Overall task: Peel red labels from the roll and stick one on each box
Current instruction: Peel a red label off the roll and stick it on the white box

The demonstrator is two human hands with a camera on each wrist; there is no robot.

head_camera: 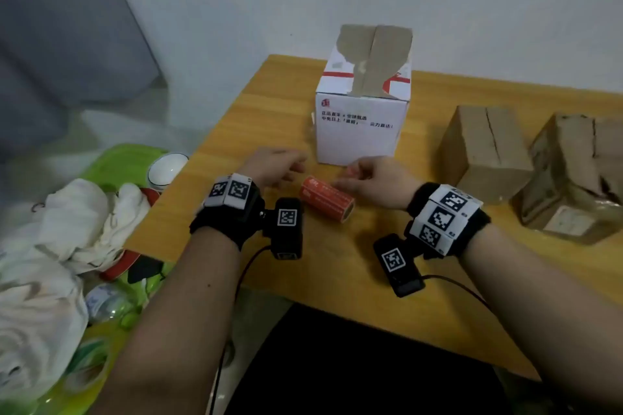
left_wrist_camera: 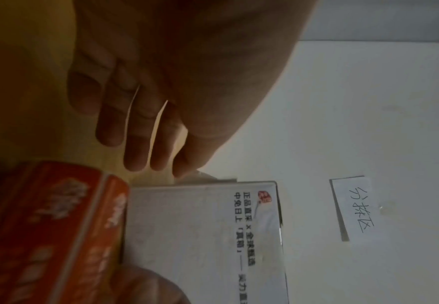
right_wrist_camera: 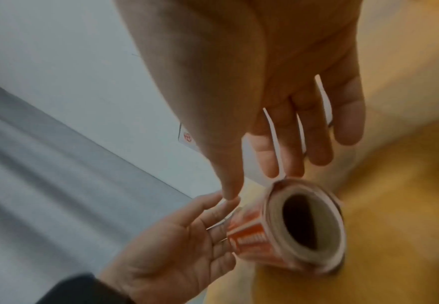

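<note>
You had no red label on the white box or on the two brown boxes beside it, so all the sticking was left. The roll lay on the table just in front of the white box. Your left hand and right hand were on either side of the roll, fingers loosely spread, gripping nothing that I could see.

Head view: right hand motion-blurred; whether its fingers pinched a peeled label could not be told. Label roll print too blurred to read. Rightmost brown box cut by frame edge. Right-wrist view smeared throughout.
</note>
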